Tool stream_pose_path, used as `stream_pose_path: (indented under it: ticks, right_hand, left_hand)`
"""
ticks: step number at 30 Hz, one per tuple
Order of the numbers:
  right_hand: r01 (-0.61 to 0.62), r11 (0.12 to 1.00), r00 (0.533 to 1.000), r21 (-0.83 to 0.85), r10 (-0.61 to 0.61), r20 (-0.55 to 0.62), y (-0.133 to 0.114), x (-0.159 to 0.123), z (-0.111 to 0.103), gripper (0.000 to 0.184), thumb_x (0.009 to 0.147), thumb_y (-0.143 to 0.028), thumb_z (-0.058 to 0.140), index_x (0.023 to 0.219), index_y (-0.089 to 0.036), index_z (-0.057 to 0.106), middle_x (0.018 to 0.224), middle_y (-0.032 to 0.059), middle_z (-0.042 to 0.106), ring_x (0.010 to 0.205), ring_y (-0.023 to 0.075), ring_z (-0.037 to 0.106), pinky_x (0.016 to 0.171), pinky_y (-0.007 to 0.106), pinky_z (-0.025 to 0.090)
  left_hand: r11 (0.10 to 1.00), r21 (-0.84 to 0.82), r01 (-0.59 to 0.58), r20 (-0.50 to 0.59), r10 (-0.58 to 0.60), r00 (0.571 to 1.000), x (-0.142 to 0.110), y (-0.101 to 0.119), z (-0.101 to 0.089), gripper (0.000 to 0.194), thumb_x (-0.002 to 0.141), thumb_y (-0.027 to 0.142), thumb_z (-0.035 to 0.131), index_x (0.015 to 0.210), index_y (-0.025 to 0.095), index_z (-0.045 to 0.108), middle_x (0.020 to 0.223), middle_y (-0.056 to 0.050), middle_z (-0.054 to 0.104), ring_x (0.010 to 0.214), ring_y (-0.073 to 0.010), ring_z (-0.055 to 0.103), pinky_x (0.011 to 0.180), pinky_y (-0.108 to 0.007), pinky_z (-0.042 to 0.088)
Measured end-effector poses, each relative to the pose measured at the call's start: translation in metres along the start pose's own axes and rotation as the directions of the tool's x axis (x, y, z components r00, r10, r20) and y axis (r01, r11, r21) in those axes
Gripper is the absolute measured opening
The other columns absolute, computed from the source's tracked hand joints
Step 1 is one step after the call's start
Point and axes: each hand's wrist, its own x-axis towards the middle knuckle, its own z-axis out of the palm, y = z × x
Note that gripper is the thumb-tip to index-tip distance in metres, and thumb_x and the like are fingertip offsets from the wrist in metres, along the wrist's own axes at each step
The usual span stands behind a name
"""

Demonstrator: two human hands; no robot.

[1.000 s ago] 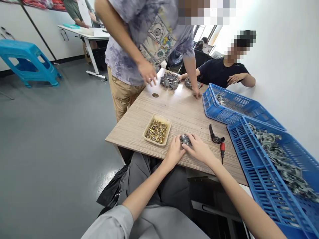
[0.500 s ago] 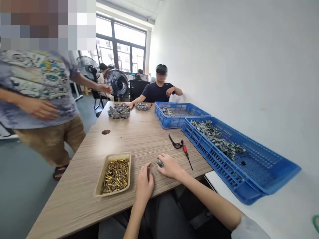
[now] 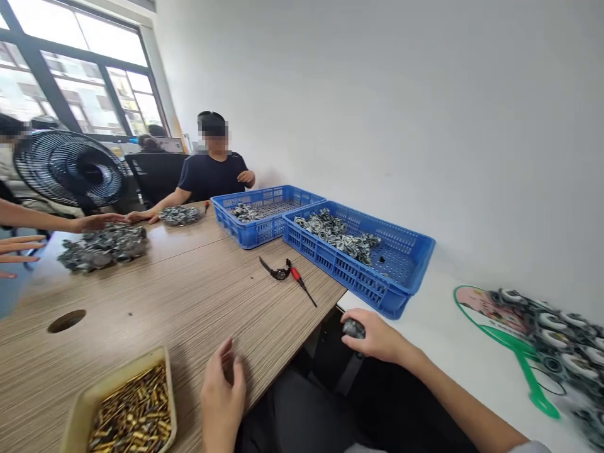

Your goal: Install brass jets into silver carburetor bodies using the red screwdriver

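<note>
The right hand (image 3: 375,336) holds a small, dark-grey, seemingly metal part (image 3: 353,328), just off the brown wood-grain table's (image 3: 212,289) right corner; fingers hide its long axis. The empty left hand (image 3: 221,387), farther away, curves loosely, thumb apart, by the near edge, beside a cream rectangular tray (image 3: 170,393).

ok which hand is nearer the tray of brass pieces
Left. The left hand is just right of the tray, not touching; the right hand, holding a dark part, is farther right, past the table's edge.
</note>
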Motion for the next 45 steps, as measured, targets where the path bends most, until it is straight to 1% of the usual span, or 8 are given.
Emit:
stream_pose_path:
  ticks: [10, 16, 20, 23, 26, 32, 38, 45]
  right_hand:
    - [-0.434, 0.750, 0.888, -0.499, 0.449, -0.097, 0.128, -0.106, -0.078, 0.024, 0.096, -0.034, 0.063, 0.115, -0.022, 0.071, 0.118, 0.0130, 0.077, 0.108, 0.0314, 0.075, 0.086, 0.037, 0.052]
    - [-0.599, 0.567, 0.771, -0.566, 0.598, -0.218, 0.225, -0.126, -0.108, 0.047, 0.102, -0.048, 0.056, 0.134, -0.016, 0.070, 0.138, 0.0218, 0.070, 0.121, 0.0384, 0.074, 0.089, 0.042, 0.054]
    - [-0.640, 0.472, 0.734, -0.606, 0.610, -0.299, 0.259, -0.121, -0.150, 0.051, 0.097, -0.054, 0.067, 0.127, -0.013, 0.074, 0.133, 0.0268, 0.072, 0.125, 0.0445, 0.071, 0.095, 0.048, 0.054]
    - [-0.637, 0.459, 0.759, -0.619, 0.511, -0.403, 0.254, -0.094, -0.188, 0.033, 0.098, -0.044, 0.067, 0.111, -0.016, 0.079, 0.125, 0.0249, 0.075, 0.118, 0.0453, 0.073, 0.091, 0.051, 0.055]
    - [-0.570, 0.574, 0.812, -0.588, 0.287, -0.508, 0.222, -0.040, -0.213, 0.037, 0.108, -0.036, 0.048, 0.126, -0.019, 0.075, 0.128, 0.0194, 0.075, 0.118, 0.0378, 0.071, 0.095, 0.049, 0.055]
    - [-0.005, 0.903, 0.949, -0.430, -0.131, -0.288, 0.132, 0.098, -0.190, 0.035, 0.109, -0.037, 0.050, 0.131, -0.021, 0.072, 0.127, 0.0151, 0.076, 0.112, 0.0311, 0.072, 0.101, 0.045, 0.055]
    - [0.141, 0.931, 0.990, -0.337, -0.135, 0.043, 0.106, 0.195, -0.145, 0.067, 0.097, -0.055, 0.070, 0.153, -0.021, 0.063, 0.141, 0.0187, 0.063, 0.113, 0.0325, 0.070, 0.105, 0.048, 0.056]
    - [0.187, 0.902, 0.973, -0.390, -0.115, 0.199, 0.116, 0.231, -0.154, 0.065, 0.086, -0.060, 0.076, 0.138, -0.021, 0.072, 0.135, 0.0189, 0.070, 0.122, 0.0396, 0.068, 0.104, 0.048, 0.054]
  left_hand:
    - [0.998, 0.061, 0.003, 0.064, -0.007, 0.998, 0.001, -0.002, 0.000, 0.064, 0.096, 0.066, 0.050, 0.140, 0.021, 0.064, 0.132, -0.014, 0.074, 0.114, -0.0352, 0.075, 0.103, -0.056, 0.061]
    - [0.996, 0.089, -0.007, 0.076, 0.000, 0.997, 0.002, -0.003, -0.001, 0.062, 0.097, 0.065, 0.049, 0.139, 0.021, 0.064, 0.134, -0.014, 0.074, 0.115, -0.0337, 0.075, 0.101, -0.052, 0.061]
    - [0.995, 0.100, -0.027, 0.063, 0.021, 0.998, 0.002, -0.008, 0.001, 0.061, 0.098, 0.064, 0.049, 0.139, 0.021, 0.064, 0.134, -0.014, 0.075, 0.115, -0.0334, 0.075, 0.105, -0.052, 0.060]
    - [0.994, 0.110, -0.020, 0.065, 0.013, 0.998, 0.002, -0.008, 0.002, 0.061, 0.097, 0.065, 0.049, 0.139, 0.022, 0.064, 0.135, -0.013, 0.075, 0.114, -0.0335, 0.076, 0.103, -0.053, 0.061]
    - [0.993, 0.119, -0.021, 0.060, 0.014, 0.998, 0.003, -0.008, 0.001, 0.063, 0.096, 0.065, 0.050, 0.138, 0.021, 0.065, 0.135, -0.014, 0.075, 0.113, -0.0343, 0.076, 0.103, -0.055, 0.062]
    - [0.995, 0.090, -0.045, 0.062, 0.039, 0.997, 0.005, -0.013, 0.002, 0.064, 0.096, 0.066, 0.052, 0.136, 0.019, 0.065, 0.133, -0.016, 0.076, 0.118, -0.0359, 0.076, 0.110, -0.060, 0.060]
    - [0.996, 0.063, -0.062, 0.031, 0.060, 0.998, 0.001, -0.005, 0.001, 0.056, 0.099, 0.061, 0.052, 0.133, 0.019, 0.066, 0.130, -0.016, 0.077, 0.118, -0.0350, 0.077, 0.108, -0.060, 0.062]
    - [0.997, 0.044, -0.067, 0.041, 0.065, 0.997, -0.001, -0.003, 0.001, 0.054, 0.101, 0.058, 0.051, 0.136, 0.018, 0.065, 0.133, -0.017, 0.076, 0.122, -0.0352, 0.074, 0.107, -0.060, 0.062]
